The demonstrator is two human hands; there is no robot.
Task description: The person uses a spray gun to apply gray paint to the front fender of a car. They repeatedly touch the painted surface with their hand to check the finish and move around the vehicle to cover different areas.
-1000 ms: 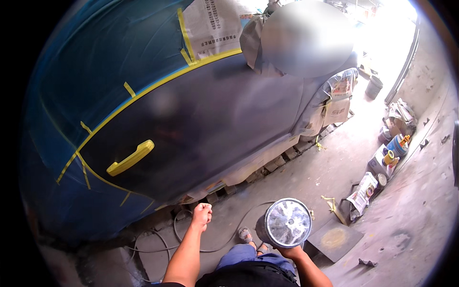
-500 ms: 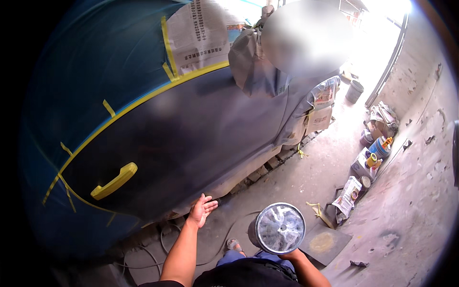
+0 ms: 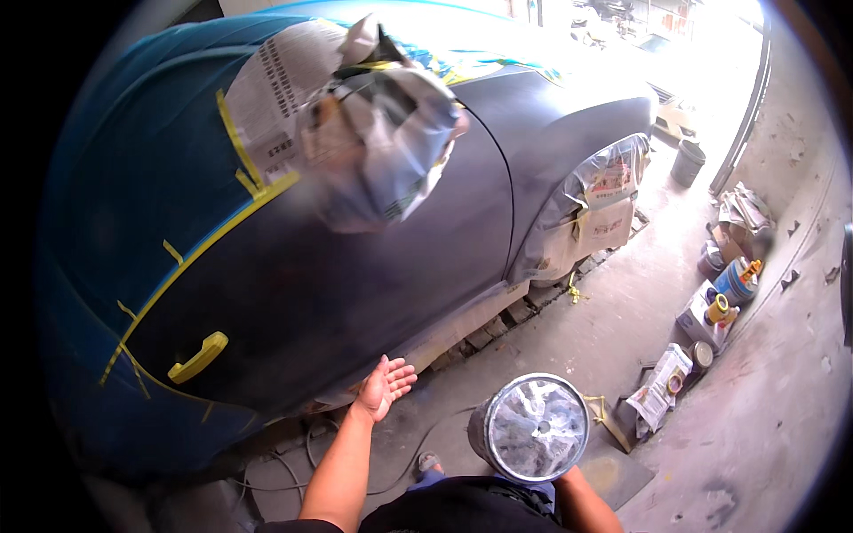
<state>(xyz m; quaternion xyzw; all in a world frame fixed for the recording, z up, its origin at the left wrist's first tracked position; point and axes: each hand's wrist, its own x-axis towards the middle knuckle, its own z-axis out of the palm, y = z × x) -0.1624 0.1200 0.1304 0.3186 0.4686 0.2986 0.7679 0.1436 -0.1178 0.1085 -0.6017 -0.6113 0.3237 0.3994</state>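
My left hand [image 3: 386, 388] is held out with palm up and fingers spread, holding nothing, beside the lower edge of the dark grey car door [image 3: 329, 293]. On my right, a round grey paint cup [image 3: 539, 428] with a white-smeared lid and a small central knob or hole stands in front of my body. My right hand [image 3: 567, 478] is beneath it and seems to carry it; the cup hides the fingers and whatever is under it. Yellow masking tape covers the door handle [image 3: 198, 358] and edges the door. The side mirror [image 3: 382, 142] is wrapped in newspaper.
Blue sheeting [image 3: 115, 204] and newspaper [image 3: 275, 89] mask the upper car. Paper covers the front wheel [image 3: 591, 209]. Along the right wall [image 3: 764, 391] stand cans, a white box [image 3: 702, 313] and a paper-covered stand [image 3: 659, 386]. A hose [image 3: 413, 457] lies on the floor; a bucket [image 3: 688, 163] stands farther off.
The view has shifted toward the car's front, showing more fender and wrapped mirror. My left hand has turned its palm further up. The paint cup sits slightly farther right and looks larger.
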